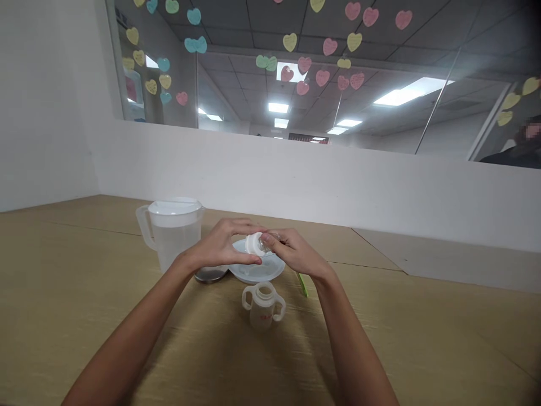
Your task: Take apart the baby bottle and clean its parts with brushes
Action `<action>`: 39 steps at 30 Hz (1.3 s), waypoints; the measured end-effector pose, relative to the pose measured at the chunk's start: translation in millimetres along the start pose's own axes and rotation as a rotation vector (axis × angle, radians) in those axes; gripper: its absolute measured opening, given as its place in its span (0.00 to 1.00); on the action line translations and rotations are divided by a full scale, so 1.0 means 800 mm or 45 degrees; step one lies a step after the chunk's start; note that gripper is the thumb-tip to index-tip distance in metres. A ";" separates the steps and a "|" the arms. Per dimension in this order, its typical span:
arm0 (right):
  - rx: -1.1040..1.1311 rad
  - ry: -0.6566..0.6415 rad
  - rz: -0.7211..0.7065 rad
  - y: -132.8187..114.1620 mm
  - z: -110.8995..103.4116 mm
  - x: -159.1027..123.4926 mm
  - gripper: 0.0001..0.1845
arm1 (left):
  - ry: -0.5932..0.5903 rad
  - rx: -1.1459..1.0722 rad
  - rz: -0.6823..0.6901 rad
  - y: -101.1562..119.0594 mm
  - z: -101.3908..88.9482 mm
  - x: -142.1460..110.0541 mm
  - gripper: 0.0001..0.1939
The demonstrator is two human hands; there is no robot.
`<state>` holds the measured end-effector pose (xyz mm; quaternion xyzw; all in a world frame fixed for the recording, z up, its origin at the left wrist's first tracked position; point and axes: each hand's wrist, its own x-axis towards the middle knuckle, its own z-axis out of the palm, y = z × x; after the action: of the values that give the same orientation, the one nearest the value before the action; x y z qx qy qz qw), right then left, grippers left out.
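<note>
Above a translucent basin [257, 274], both hands are on a white bottle collar [253, 245] with a clear part, probably the teat, at its right end. My left hand [220, 243] curves round the collar, thumb below and fingers above. With thumb and bent fingers, my right hand [296, 251] pinches the clear part, most of which it hides. Below them on the table stands an upright baby bottle [262, 310] with two side handles and an open top.
A clear pitcher [175, 231] with a white lid stands behind my left forearm. A round silver-edged object [211, 275] lies beside the basin, partly hidden. Right of the basin is a thin green stick-like item [302, 285]. A wall with a window closes off the table's back.
</note>
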<state>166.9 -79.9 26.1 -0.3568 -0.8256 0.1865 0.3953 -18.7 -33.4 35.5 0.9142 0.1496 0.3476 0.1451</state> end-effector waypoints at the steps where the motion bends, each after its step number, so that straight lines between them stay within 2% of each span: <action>1: 0.029 -0.007 -0.015 -0.002 0.000 0.000 0.21 | 0.006 0.006 0.022 0.002 -0.001 -0.001 0.25; 5: 0.176 -0.054 -0.019 0.001 0.001 0.000 0.21 | 0.028 0.007 0.073 0.008 -0.006 -0.004 0.25; 8: 0.523 -0.067 0.073 0.005 -0.005 -0.007 0.20 | 0.047 -0.049 0.053 0.004 -0.015 -0.009 0.25; 10: 0.779 0.029 0.069 0.003 -0.014 -0.015 0.23 | 0.102 -0.103 0.043 -0.002 -0.025 -0.013 0.25; 12: 0.864 0.174 0.003 -0.004 -0.026 -0.025 0.25 | 0.151 -0.131 0.003 -0.010 -0.033 -0.015 0.26; 14: 0.861 0.280 -0.042 -0.008 -0.038 -0.031 0.25 | 0.123 -0.099 -0.092 -0.018 -0.037 -0.014 0.27; 16: 0.821 0.306 0.002 -0.004 -0.045 -0.031 0.24 | 0.031 0.006 -0.213 -0.027 -0.033 -0.011 0.28; 19: 0.475 0.242 0.213 0.022 -0.043 -0.019 0.22 | -0.133 0.227 -0.340 -0.048 -0.014 -0.005 0.29; 22: -0.300 0.207 0.451 0.068 -0.026 -0.003 0.20 | -0.306 0.419 -0.418 -0.077 0.014 -0.003 0.27; 24: -0.855 0.119 0.568 0.102 -0.010 0.005 0.14 | -0.398 0.497 -0.446 -0.099 0.032 -0.004 0.24; 27: -0.952 0.020 0.612 0.144 0.015 0.010 0.11 | -0.464 0.588 -0.410 -0.126 0.053 -0.009 0.21; 30: -0.993 -0.066 0.641 0.169 0.034 0.010 0.13 | -0.470 0.682 -0.390 -0.141 0.068 -0.012 0.21; 39: -1.109 -0.145 0.672 0.193 0.057 0.012 0.15 | -0.519 0.803 -0.480 -0.147 0.088 -0.015 0.20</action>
<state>195.4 30.3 -88.0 -0.6741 -0.7287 -0.0623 0.1037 0.1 58.0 -65.9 0.9204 0.3818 0.0643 -0.0542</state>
